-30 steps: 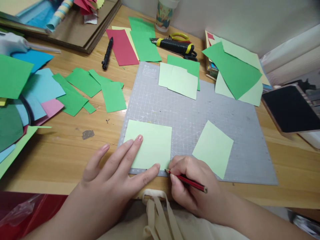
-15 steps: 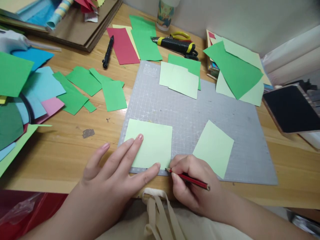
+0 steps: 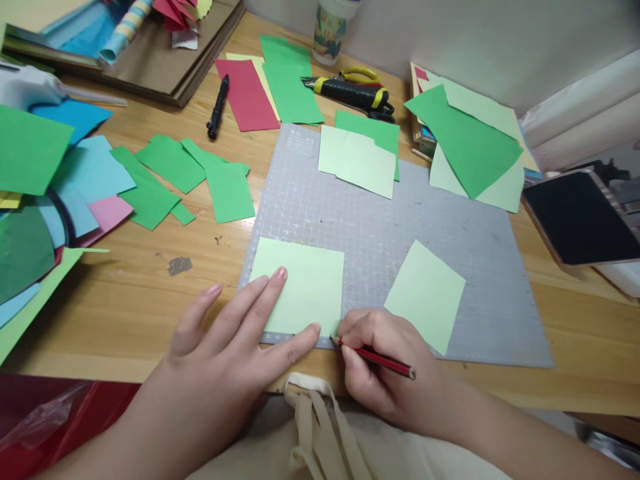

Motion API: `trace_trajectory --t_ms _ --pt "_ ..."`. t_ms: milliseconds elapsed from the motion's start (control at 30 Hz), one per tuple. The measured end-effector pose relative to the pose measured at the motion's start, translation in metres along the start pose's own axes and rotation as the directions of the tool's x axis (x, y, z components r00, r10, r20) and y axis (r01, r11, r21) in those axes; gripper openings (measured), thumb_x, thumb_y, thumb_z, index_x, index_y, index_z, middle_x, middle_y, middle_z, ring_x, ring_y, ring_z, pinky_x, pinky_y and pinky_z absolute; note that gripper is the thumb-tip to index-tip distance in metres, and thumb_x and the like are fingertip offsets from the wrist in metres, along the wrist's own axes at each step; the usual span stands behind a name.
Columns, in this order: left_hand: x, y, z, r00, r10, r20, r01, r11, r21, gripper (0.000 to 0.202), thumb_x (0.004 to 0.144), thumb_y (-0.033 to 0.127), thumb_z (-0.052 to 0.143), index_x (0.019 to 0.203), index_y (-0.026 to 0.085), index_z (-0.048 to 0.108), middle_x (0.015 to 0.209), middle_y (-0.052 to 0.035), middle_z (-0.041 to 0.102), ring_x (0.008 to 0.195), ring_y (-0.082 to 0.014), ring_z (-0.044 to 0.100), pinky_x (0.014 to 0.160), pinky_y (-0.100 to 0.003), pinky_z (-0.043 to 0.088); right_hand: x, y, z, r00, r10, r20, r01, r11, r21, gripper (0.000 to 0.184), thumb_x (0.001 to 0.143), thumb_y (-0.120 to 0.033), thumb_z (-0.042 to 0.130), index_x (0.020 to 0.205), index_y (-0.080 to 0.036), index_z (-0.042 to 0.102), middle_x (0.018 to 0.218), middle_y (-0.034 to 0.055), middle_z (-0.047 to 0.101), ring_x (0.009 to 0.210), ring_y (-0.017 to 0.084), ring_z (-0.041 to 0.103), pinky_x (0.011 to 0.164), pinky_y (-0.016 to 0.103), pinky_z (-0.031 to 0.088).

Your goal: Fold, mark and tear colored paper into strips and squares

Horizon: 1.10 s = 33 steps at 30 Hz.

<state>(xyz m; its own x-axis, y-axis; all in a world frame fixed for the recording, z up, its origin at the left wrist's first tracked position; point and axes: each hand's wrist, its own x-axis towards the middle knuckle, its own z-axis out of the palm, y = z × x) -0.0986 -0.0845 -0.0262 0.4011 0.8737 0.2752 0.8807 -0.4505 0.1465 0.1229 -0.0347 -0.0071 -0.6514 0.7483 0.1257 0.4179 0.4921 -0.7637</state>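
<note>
A light green sheet of paper (image 3: 313, 287) lies on the lower left of the grey cutting mat (image 3: 370, 227). My left hand (image 3: 240, 340) rests on it with fingers spread, the thumb near its lower edge. In my right hand (image 3: 390, 360) is a red and black pencil (image 3: 383, 360), gripped low down. Its tip is at the paper's lower right corner, by the ruler marks along the mat's edge. A second light green piece (image 3: 427, 293) lies just beyond my right hand, partly covered by it.
Green paper pieces (image 3: 230, 193) and a black pen (image 3: 218, 107) lie left of the mat. At the back are a black and yellow cutter (image 3: 350, 92) and a patterned cup (image 3: 330, 30). A dark-screened tablet (image 3: 583, 217) lies at right, cardboard (image 3: 175, 67) at back left.
The view has shifted very slightly. My hands, the pencil and the paper keep nearly the same places on the mat.
</note>
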Motion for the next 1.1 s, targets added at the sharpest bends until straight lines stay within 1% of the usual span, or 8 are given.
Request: trace_trajectory --t_ms 200,400,500,600,667,800,900,1100 --pt "-0.001 0.0 -0.001 1.0 0.005 0.017 -0.005 1.0 -0.008 0.045 0.08 0.023 0.055 0.12 0.041 0.056 0.152 -0.0054 0.04 0.128 -0.0252 0.049 0.113 -0.045 0.016 0.0 -0.001 0.001 0.996 0.075 -0.052 -0.073 0.996 0.042 0.018 0.082 -0.008 0.048 0.083 -0.024 0.041 0.067 -0.0019 0.055 0.055 0.012 0.048 0.053 0.027 0.037" --pt "-0.002 -0.001 -0.001 0.999 0.006 0.033 -0.005 1.0 -0.027 0.049 0.076 0.024 0.059 0.122 0.042 0.055 0.154 -0.009 0.037 0.129 -0.0262 0.048 0.112 -0.046 0.016 0.002 -0.003 -0.001 1.0 0.024 0.006 -0.024 1.0 -0.001 0.019 0.079 -0.007 0.05 0.079 -0.023 0.041 0.066 -0.0022 0.054 0.053 0.011 0.047 0.05 0.026 0.035" --pt "-0.002 -0.002 0.0 0.999 0.003 0.047 -0.001 0.998 -0.058 0.055 0.073 0.026 0.063 0.124 0.043 0.055 0.155 -0.0084 0.034 0.131 -0.0273 0.047 0.114 -0.046 0.013 -0.001 -0.002 -0.001 0.992 0.117 -0.055 -0.106 0.981 0.162 0.015 0.085 -0.01 0.05 0.083 -0.023 0.045 0.071 -0.0011 0.056 0.06 0.013 0.053 0.054 0.026 0.04" --pt "-0.002 -0.002 -0.001 0.999 -0.004 0.049 0.008 0.998 -0.064 0.053 0.073 0.029 0.066 0.123 0.044 0.056 0.157 -0.0066 0.032 0.131 -0.0268 0.046 0.115 -0.045 0.01 -0.004 -0.001 -0.003 0.95 0.256 -0.181 -0.17 0.906 0.388 0.009 0.096 -0.018 0.046 0.098 -0.025 0.051 0.082 0.0008 0.06 0.07 0.014 0.057 0.061 0.028 0.045" --pt "-0.002 -0.002 -0.001 0.999 0.0 0.043 0.003 0.998 -0.06 0.048 0.076 0.033 0.065 0.122 0.043 0.057 0.156 -0.0056 0.033 0.131 -0.0259 0.046 0.116 -0.044 0.009 -0.001 -0.001 -0.008 0.938 0.303 -0.166 -0.207 0.877 0.433 0.013 0.1 -0.023 0.041 0.104 -0.026 0.053 0.091 0.0023 0.063 0.073 0.014 0.057 0.066 0.03 0.046" --pt "-0.002 -0.003 -0.004 0.999 0.037 0.004 -0.037 0.998 -0.041 0.041 0.084 0.039 0.06 0.125 0.042 0.058 0.145 -0.0022 0.05 0.13 -0.0244 0.045 0.118 -0.043 0.005 0.02 0.002 -0.026 0.953 0.301 -0.03 -0.288 0.934 0.21 0.01 0.098 -0.02 0.043 0.103 -0.025 0.05 0.106 0.0041 0.062 0.088 0.016 0.057 0.076 0.033 0.045" --pt "-0.003 -0.002 -0.006 0.999 0.038 0.006 -0.037 0.998 -0.045 0.04 0.087 0.042 0.058 0.128 0.043 0.057 0.126 0.0004 0.064 0.121 -0.0223 0.051 0.119 -0.041 0.006 0.045 0.008 -0.036 0.964 0.266 -0.015 -0.266 0.964 -0.004 0.016 0.089 -0.013 0.049 0.1 -0.023 0.044 0.102 0.0039 0.06 0.079 0.015 0.055 0.069 0.031 0.043" --pt "-0.004 -0.002 -0.007 1.0 -0.008 0.023 0.01 0.997 -0.075 0.039 0.087 0.045 0.058 0.126 0.045 0.058 0.124 0.0006 0.064 0.118 -0.0221 0.051 0.118 -0.041 0.009 0.078 0.014 -0.04 0.951 0.308 0.033 -0.305 0.95 -0.061 0.02 0.084 -0.018 0.056 0.096 -0.022 0.042 0.083 -0.0017 0.056 0.066 0.012 0.049 0.061 0.027 0.038"
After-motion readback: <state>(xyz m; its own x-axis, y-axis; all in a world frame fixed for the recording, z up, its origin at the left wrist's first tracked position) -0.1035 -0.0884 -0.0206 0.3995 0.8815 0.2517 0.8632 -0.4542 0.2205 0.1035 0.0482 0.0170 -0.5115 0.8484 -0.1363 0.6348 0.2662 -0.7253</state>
